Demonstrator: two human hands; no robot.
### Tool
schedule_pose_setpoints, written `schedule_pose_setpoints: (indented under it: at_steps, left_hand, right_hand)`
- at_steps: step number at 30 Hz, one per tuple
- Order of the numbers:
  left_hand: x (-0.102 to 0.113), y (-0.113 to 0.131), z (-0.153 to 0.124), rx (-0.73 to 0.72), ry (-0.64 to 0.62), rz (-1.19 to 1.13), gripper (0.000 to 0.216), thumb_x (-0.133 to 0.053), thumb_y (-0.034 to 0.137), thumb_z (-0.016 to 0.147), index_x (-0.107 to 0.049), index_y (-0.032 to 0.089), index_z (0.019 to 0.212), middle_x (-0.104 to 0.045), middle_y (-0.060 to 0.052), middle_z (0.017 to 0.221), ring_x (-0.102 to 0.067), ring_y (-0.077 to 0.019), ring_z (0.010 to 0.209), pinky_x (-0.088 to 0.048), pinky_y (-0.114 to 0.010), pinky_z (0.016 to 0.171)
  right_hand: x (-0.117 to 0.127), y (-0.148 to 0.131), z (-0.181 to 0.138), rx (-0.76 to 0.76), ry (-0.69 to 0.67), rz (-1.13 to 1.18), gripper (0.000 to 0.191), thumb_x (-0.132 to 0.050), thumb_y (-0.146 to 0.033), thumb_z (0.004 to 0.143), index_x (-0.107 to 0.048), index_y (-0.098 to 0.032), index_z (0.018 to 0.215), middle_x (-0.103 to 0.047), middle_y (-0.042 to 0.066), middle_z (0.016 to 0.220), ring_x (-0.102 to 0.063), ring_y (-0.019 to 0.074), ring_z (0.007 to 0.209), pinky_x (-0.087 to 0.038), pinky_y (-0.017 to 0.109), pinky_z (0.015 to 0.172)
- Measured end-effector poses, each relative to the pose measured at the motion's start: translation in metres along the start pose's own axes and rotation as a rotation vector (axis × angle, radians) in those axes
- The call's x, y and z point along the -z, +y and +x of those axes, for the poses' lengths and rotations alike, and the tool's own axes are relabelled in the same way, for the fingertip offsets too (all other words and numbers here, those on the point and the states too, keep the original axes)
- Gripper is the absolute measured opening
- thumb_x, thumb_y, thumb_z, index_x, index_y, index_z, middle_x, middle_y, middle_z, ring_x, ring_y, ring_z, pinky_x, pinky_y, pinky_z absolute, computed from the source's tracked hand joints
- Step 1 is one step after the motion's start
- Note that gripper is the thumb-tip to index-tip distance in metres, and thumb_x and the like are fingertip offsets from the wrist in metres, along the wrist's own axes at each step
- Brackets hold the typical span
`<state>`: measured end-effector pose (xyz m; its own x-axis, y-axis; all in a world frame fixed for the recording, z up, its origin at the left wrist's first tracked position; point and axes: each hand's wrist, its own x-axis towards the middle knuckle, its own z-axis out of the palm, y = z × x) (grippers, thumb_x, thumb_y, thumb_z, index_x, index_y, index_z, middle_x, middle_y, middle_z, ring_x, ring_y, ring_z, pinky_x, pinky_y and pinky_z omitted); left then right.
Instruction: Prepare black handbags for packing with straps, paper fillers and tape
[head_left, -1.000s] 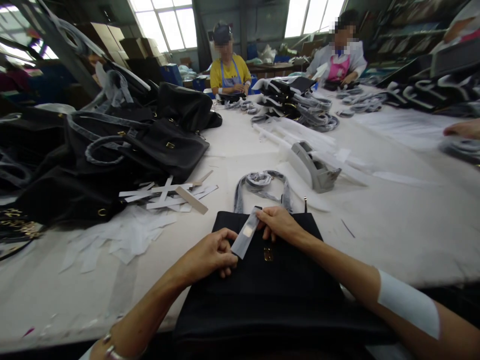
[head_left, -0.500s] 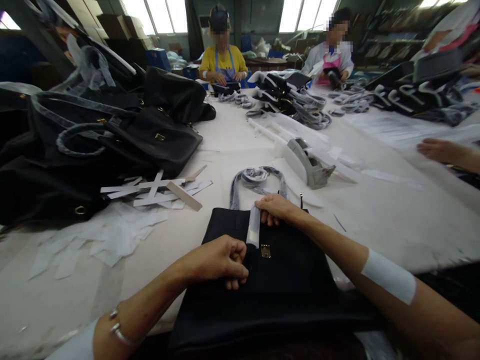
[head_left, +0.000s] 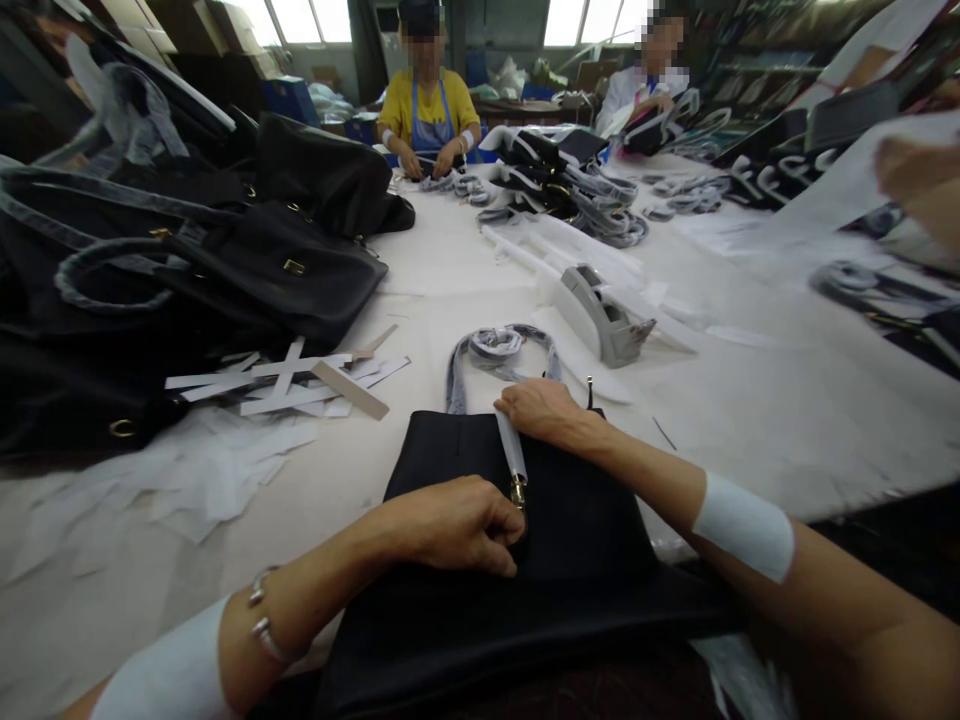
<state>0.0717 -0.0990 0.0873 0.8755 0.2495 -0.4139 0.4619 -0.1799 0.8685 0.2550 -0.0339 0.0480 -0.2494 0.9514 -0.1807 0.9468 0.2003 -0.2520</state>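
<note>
A black handbag point(head_left: 585, 520) lies in front of me, its handles point(head_left: 459, 385) wrapped in clear film and stretched out beyond its top edge. Down the bag's front runs a closing strap point(head_left: 511, 447) covered with white film, with a gold clasp point(head_left: 517, 490) below the film. My left hand point(head_left: 469, 525) is closed at the strap's lower end, just under the clasp; its fingertips hide part of what they pinch. At the bag's top edge, my right hand point(head_left: 544, 410) is closed on the upper part of the film-covered strap.
A grey tape dispenser point(head_left: 604, 320) stands beyond the bag. Black bags point(head_left: 300, 260) are heaped at left, near paper strips point(head_left: 300, 380) and white sheets point(head_left: 195, 470). More wrapped straps and bags point(head_left: 562, 180) lie farther back. Co-workers point(head_left: 427, 115) work across the table; another person's hand point(head_left: 919, 185) is at right.
The strap's lower end has shifted right, over where the gold lock plate showed, and its clasp has come into view. My left hand moved right with it. The co-worker's hand at right has risen.
</note>
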Motion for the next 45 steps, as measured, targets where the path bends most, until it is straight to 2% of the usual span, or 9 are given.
schedule_pose_setpoints:
  at_steps: [9,12,14,17,20,26,32,36,45]
  left_hand:
    - [-0.025,-0.018,0.011,0.264,0.005,-0.434,0.034,-0.073,0.045,0.069,-0.056,0.016,0.064,-0.057,0.003,0.059,-0.051,-0.0096,0.053,-0.037,-0.020,0.050]
    - [-0.026,-0.021,0.011,0.249,0.001,-0.476,0.032,-0.074,0.047,0.069,-0.066,0.015,0.070,-0.058,0.002,0.060,-0.050,-0.0091,0.053,-0.037,-0.020,0.051]
    - [-0.024,-0.022,0.010,0.232,-0.024,-0.502,0.032,-0.073,0.047,0.071,-0.072,0.016,0.079,-0.058,0.001,0.061,-0.049,-0.0085,0.054,-0.038,-0.019,0.052]
    - [-0.022,-0.023,0.010,0.207,-0.076,-0.534,0.034,-0.073,0.047,0.072,-0.075,0.018,0.090,-0.058,0.001,0.061,-0.049,-0.0083,0.054,-0.040,-0.019,0.053]
    - [-0.024,-0.023,0.012,0.181,-0.097,-0.527,0.035,-0.072,0.048,0.073,-0.075,0.020,0.094,-0.058,0.001,0.062,-0.049,-0.0085,0.054,-0.041,-0.019,0.054]
    - [-0.024,-0.011,0.004,0.076,-0.041,-0.354,0.020,-0.066,0.033,0.080,-0.075,0.017,0.090,-0.063,0.000,0.069,-0.054,-0.0105,0.060,-0.044,-0.020,0.058]
    - [-0.007,-0.019,-0.004,-0.179,0.543,0.158,0.030,-0.050,0.010,0.084,-0.066,0.021,0.107,-0.065,-0.004,0.109,-0.059,-0.0164,0.100,-0.045,-0.029,0.095]
    - [-0.004,-0.041,0.004,-0.228,0.539,0.443,0.040,-0.043,0.009,0.089,-0.059,0.024,0.123,-0.058,-0.006,0.127,-0.053,-0.0187,0.117,-0.041,-0.035,0.104]
    - [-0.007,-0.045,0.003,-0.215,0.544,0.476,0.043,-0.043,0.007,0.089,-0.057,0.024,0.126,-0.058,-0.006,0.124,-0.053,-0.0176,0.113,-0.043,-0.033,0.100]
  right_hand:
    - [0.010,0.012,-0.004,0.039,0.086,0.112,0.027,-0.060,-0.044,0.086,-0.069,-0.020,0.094,-0.071,0.010,0.089,-0.065,0.0249,0.084,-0.046,0.033,0.075]
    - [0.026,0.019,-0.031,0.222,0.151,0.319,0.018,-0.060,-0.037,0.087,-0.070,-0.022,0.089,-0.070,0.004,0.085,-0.064,0.0187,0.079,-0.046,0.029,0.075]
    - [0.031,0.024,-0.055,0.390,0.067,0.417,0.015,-0.062,-0.031,0.085,-0.071,-0.024,0.095,-0.071,0.002,0.092,-0.064,0.0179,0.084,-0.048,0.029,0.079]
    - [0.028,0.028,-0.089,0.585,-0.045,0.417,0.040,-0.066,-0.020,0.079,-0.065,-0.028,0.118,-0.065,0.004,0.120,-0.061,0.0199,0.107,-0.047,0.033,0.095]
    - [0.012,0.024,-0.107,0.698,0.082,0.264,0.048,-0.064,-0.017,0.080,-0.057,-0.024,0.127,-0.059,0.008,0.131,-0.054,0.0222,0.120,-0.042,0.040,0.105]
    - [-0.017,0.019,-0.107,0.866,0.382,0.181,0.031,-0.046,-0.013,0.092,-0.060,-0.018,0.120,-0.070,0.010,0.107,-0.063,0.0199,0.101,-0.052,0.036,0.091]
    - [-0.031,0.036,-0.114,0.823,0.244,0.284,0.039,-0.046,-0.011,0.093,-0.056,-0.022,0.128,-0.069,0.009,0.114,-0.063,0.0194,0.109,-0.053,0.036,0.094]
    - [-0.034,0.034,-0.118,0.793,0.247,0.324,0.039,-0.052,-0.013,0.091,-0.058,-0.025,0.127,-0.069,0.008,0.117,-0.064,0.0207,0.109,-0.054,0.036,0.093]
    - [-0.039,0.027,-0.123,0.812,0.270,0.194,0.038,-0.052,-0.012,0.091,-0.060,-0.024,0.126,-0.068,0.008,0.118,-0.063,0.0229,0.111,-0.054,0.038,0.092]
